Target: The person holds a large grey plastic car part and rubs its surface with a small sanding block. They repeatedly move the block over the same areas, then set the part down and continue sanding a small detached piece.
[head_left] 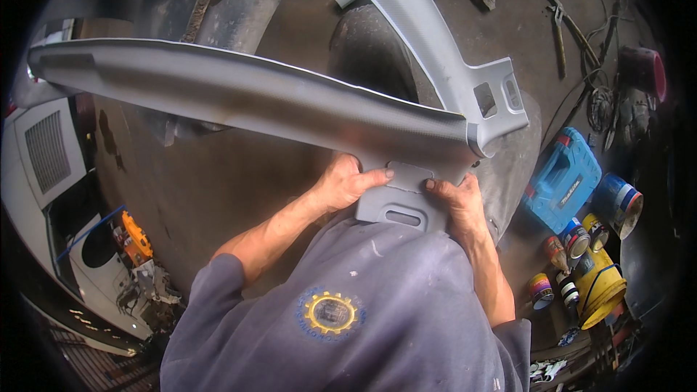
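Note:
A long grey plastic trim panel (239, 94) stretches from the far left to just in front of my body. Its near end widens into a flat tab with a slot, which rests close against my shirt. My left hand (352, 183) grips one side of that tab and my right hand (459, 199) the other. Both thumbs press on the edges of a small flat grey piece (411, 174) lying on the tab. Most of my other fingers are hidden beneath the panel. Behind it lies a second curved grey trim panel (425, 25) with a rectangular opening in its end bracket.
To the right stand a blue tool case (563, 185), several paint cans (576, 238), a yellow bucket (602, 297) and a red container (645, 72). Pliers (557, 36) and cables lie on the dark floor. A white vented panel (47, 145) and an orange item (136, 236) are at left.

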A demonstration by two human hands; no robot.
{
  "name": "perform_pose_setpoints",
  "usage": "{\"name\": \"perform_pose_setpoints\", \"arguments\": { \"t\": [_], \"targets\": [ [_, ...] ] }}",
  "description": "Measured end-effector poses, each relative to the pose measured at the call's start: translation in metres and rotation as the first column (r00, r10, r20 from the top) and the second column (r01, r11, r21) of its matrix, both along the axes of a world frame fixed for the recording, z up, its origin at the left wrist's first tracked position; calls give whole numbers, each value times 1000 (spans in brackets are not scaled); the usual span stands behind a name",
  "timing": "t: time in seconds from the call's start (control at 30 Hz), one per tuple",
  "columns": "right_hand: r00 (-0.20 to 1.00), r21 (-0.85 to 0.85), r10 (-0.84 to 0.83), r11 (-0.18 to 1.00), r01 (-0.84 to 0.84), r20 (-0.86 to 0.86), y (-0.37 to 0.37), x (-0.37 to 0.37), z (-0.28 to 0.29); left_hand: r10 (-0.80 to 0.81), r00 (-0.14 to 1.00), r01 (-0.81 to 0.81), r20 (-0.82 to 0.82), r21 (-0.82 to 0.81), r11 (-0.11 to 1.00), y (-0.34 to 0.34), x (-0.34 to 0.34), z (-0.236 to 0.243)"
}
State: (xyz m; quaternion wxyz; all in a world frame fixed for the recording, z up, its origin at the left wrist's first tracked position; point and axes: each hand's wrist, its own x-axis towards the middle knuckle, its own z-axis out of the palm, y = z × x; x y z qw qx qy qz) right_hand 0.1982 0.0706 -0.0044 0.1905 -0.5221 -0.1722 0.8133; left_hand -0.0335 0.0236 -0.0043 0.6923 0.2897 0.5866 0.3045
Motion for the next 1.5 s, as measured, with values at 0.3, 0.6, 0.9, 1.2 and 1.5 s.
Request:
{"name": "perform_pose_setpoints", "arguments": {
  "t": [0.3, 0.6, 0.9, 1.2, 1.5],
  "targets": [
    [1000, 30, -1, 1000, 1, -1, 4, -1, -7, 32, 999, -33, -34, -10, 999, 12, 0, 0],
    [1000, 43, -22, 999, 22, -15, 1, 0, -10, 41, 997, -39, 59, -27, 999, 9, -7, -9],
    [1000, 59, 16, 998, -17, 15, 1, 2, -14, 2, 999, 4, -46, 142, 990, 3, -3, -16],
    [999, 47, 22, 999, -24, 32, 3, 0, -14, -26, 996, 47, -90, 240, 970, 6, -7, -22],
    [999, 55, 12, 998, -15, 41, 4, -1, -14, -79, 997, 80, -7, 150, 985, 11, -12, -17]
  ]
}}
